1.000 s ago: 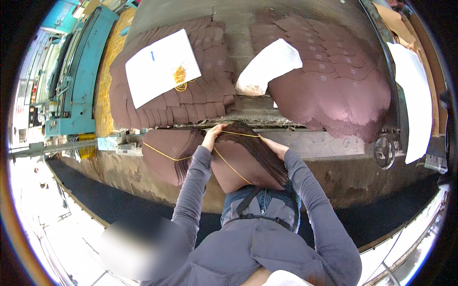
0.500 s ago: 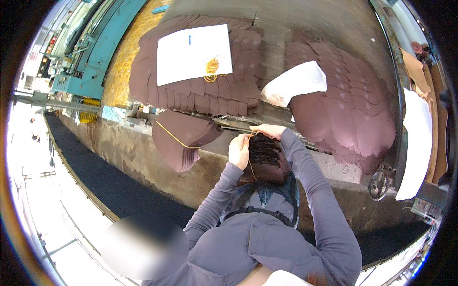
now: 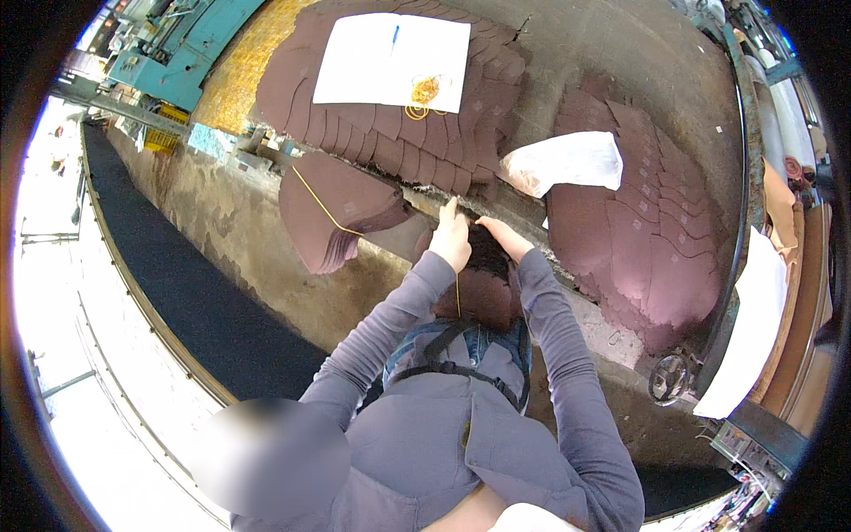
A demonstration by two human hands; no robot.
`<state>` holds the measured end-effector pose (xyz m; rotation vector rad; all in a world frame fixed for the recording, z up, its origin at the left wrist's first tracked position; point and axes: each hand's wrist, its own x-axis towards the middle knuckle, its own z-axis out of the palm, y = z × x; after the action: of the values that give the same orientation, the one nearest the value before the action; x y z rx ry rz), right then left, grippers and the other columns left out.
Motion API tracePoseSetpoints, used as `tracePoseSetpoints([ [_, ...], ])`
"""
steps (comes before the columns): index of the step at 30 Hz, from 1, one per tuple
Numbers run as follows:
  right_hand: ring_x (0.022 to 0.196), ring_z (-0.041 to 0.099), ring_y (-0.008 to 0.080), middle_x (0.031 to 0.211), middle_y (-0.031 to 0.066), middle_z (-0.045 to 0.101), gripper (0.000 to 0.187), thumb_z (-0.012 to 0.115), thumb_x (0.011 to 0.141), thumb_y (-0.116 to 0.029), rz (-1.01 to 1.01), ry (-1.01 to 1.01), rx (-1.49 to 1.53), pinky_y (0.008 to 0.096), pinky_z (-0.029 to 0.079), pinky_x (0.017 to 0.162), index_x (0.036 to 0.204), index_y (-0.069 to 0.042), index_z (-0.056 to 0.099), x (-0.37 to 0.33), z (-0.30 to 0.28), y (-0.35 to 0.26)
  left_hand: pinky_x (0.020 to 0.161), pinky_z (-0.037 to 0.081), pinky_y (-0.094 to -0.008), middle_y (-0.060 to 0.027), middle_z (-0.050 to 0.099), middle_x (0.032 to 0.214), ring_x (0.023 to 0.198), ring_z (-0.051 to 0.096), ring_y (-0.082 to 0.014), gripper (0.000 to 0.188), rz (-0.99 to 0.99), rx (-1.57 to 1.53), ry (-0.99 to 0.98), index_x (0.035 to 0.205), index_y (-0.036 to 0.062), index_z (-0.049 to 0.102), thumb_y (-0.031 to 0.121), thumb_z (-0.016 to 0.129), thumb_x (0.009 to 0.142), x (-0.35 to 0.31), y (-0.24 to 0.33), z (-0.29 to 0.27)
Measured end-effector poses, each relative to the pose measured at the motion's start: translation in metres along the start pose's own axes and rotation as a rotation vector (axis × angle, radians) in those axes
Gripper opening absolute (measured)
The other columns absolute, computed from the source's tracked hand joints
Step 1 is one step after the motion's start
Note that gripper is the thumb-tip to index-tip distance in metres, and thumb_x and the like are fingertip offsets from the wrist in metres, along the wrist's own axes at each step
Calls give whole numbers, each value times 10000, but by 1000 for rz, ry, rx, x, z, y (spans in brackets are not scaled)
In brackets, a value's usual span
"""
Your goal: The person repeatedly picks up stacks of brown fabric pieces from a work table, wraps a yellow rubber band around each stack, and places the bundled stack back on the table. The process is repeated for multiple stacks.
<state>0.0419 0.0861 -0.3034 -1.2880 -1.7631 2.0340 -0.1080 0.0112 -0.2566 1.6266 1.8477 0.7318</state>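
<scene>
Close against my body stands a stack of dark brown cut pieces (image 3: 483, 297), with rough dark edges on top. A thin yellow rubber band (image 3: 458, 300) runs down its near side from under my left hand (image 3: 453, 235). That hand is closed at the stack's upper left, its index finger reaching forward. My right hand (image 3: 505, 238) curls over the far right edge of the stack, its fingertips partly hidden. To the left lies another fanned bundle of brown pieces (image 3: 310, 235) with a yellow rubber band (image 3: 316, 197) across it.
Overlapping brown pieces (image 3: 399, 151) cover the table ahead, under a white sheet (image 3: 355, 66) with a blue pen (image 3: 394, 35) and yellow rubber bands (image 3: 425, 89). At right are a white plastic bag (image 3: 567, 162), more brown pieces (image 3: 643, 222) and a handwheel (image 3: 670, 379).
Both hands have moved forward to the stack's far end. The rubber band, earlier held up between them, now lies straight down the stack's near side. My view has shifted a little.
</scene>
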Motion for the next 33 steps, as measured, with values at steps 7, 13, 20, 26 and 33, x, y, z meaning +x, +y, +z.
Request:
tracePoseSetpoints([
  [7,986,560,150,1035,59,638,354,426,951,-279,-62,96,134,300,436,857,1091,-12,612,-34,16,-57,1079,271,-367,-223,408,1262,1261,378,-342,551,279,-498,52,1082,-14,433,-198,363,567,-29,101,-48],
  [13,1055,539,164,1225,75,573,524,397,978,-433,118,-75,312,308,397,951,1227,3,548,4,-15,19,1069,317,-333,-128,461,1336,1268,423,-225,439,-17,-883,105,1082,11,520,-167,448,687,-39,30,-43],
  [20,1202,445,165,1286,62,516,536,478,945,-446,89,161,278,278,292,1034,1277,-26,497,-40,6,-11,800,436,-400,-157,595,929,911,547,-319,256,-149,-177,230,862,40,671,291,624,862,-62,-27,-28],
  [26,1018,522,133,1106,25,589,387,494,942,-391,-5,173,303,267,370,916,1103,-51,584,-27,4,10,1008,351,-396,-121,542,1174,1156,448,-305,466,-363,-125,-128,989,150,719,565,593,818,-10,-12,-12],
  [33,929,527,93,1009,-3,589,277,496,946,-345,12,160,439,237,391,841,1015,-97,599,-34,10,-5,1112,134,-457,-59,405,1391,1359,232,-269,389,-158,-38,-172,1058,239,709,465,673,744,-36,25,-18],
])
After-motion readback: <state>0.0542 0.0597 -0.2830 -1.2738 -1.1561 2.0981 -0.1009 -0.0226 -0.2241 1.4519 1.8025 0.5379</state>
